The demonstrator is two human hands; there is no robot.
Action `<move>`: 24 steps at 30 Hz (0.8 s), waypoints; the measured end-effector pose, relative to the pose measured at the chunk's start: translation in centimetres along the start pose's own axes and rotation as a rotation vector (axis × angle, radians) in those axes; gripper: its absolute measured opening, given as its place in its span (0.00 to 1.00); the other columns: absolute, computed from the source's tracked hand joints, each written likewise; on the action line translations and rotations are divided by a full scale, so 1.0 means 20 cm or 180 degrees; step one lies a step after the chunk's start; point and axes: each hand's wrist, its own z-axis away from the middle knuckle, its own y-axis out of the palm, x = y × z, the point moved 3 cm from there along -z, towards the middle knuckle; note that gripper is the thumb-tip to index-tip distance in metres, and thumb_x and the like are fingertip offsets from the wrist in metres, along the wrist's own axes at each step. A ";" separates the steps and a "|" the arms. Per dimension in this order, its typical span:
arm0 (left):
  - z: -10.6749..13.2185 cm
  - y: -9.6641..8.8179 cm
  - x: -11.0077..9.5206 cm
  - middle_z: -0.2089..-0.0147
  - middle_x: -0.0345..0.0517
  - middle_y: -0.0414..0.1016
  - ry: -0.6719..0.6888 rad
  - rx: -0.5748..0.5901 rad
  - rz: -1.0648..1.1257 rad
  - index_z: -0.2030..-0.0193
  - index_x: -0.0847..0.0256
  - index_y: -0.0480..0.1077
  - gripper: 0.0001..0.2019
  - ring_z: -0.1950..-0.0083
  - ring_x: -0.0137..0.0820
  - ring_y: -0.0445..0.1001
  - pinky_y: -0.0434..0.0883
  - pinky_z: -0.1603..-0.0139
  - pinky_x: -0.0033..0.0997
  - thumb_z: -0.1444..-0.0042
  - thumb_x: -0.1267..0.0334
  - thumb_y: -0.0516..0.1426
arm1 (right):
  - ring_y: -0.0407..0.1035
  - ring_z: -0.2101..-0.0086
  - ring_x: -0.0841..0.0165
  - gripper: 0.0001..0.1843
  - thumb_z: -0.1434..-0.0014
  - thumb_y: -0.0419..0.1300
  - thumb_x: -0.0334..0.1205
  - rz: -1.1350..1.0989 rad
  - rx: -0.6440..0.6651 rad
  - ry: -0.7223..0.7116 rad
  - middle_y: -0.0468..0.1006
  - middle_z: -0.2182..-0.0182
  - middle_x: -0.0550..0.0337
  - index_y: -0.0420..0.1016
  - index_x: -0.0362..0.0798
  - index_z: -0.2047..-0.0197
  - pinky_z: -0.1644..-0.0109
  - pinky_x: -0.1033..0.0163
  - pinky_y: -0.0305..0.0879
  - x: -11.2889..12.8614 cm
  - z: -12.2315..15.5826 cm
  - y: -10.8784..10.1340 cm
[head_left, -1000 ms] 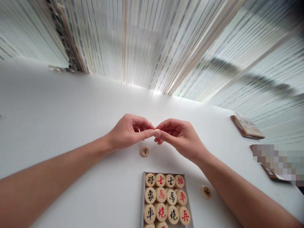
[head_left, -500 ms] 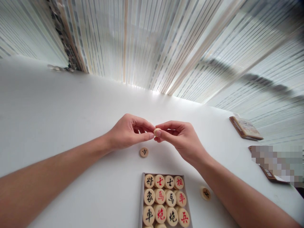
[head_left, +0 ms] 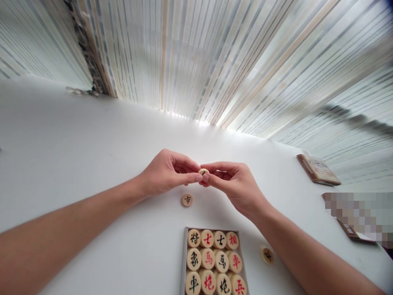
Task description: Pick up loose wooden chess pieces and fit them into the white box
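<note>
One pale disc (head_left: pixel 203 171) is pinched from two sides at once: its left edge is gripped by the thumb and fingers of the left hand (head_left: pixel 166 172), its right edge by those of the right hand (head_left: pixel 238 180). A bit of black marking can be spotted on its face, but part of it is covered by a thumb, so the character can't really be read. It's held pretty much mid-view, over the white table (head_left: pixel 92 155), beyond the tray (head_left: pixel 184 266).

Just on the near side of the left hand, a second disc (head_left: pixel 187 200) is laid flat, black character up. A third disc (head_left: pixel 267 255) is left to the right of the tray, near the right forearm, also marked in black.

The tray itself is packed with rows of similar pieces (head_left: pixel 208 282), lettered in red and black, and is cut off by the bottom edge. Off to the right, a flat brown-edged box (head_left: pixel 319 169) is set near the striped curtain (head_left: pixel 178 57).
</note>
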 end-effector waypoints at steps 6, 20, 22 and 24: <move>0.00 0.01 -0.02 0.62 0.52 0.88 -0.0051 -0.0147 -0.0018 0.61 0.63 0.86 0.11 0.61 0.35 0.86 0.78 0.68 0.23 0.51 0.62 0.75 | 0.84 0.62 0.59 0.22 0.52 0.83 0.46 0.0010 0.0030 0.0095 0.89 0.64 0.52 0.90 0.49 0.55 0.51 0.50 0.83 -0.01 0.00 -0.01; 0.01 0.00 0.00 0.63 0.52 0.87 0.0062 -0.0212 -0.0283 0.53 0.66 0.80 0.17 0.61 0.37 0.88 0.83 0.61 0.30 0.47 0.61 0.74 | 0.79 0.73 0.65 0.27 0.55 0.84 0.50 -0.0114 -0.0187 0.0129 0.87 0.71 0.54 0.89 0.46 0.55 0.65 0.58 0.79 -0.01 -0.01 0.01; 0.01 0.01 0.00 0.62 0.54 0.88 0.0115 -0.0111 -0.0205 0.53 0.65 0.81 0.16 0.59 0.40 0.89 0.84 0.60 0.32 0.46 0.60 0.73 | 0.80 0.71 0.65 0.25 0.56 0.84 0.50 -0.0171 -0.0149 0.0159 0.87 0.71 0.54 0.89 0.46 0.57 0.62 0.57 0.80 -0.02 -0.01 0.01; 0.01 0.01 0.00 0.62 0.54 0.88 0.0143 -0.0096 -0.0137 0.54 0.65 0.82 0.16 0.60 0.39 0.88 0.83 0.61 0.31 0.46 0.60 0.73 | 0.81 0.68 0.64 0.24 0.57 0.84 0.49 -0.0238 -0.0094 0.0204 0.88 0.69 0.54 0.89 0.46 0.59 0.58 0.55 0.81 -0.02 -0.01 0.01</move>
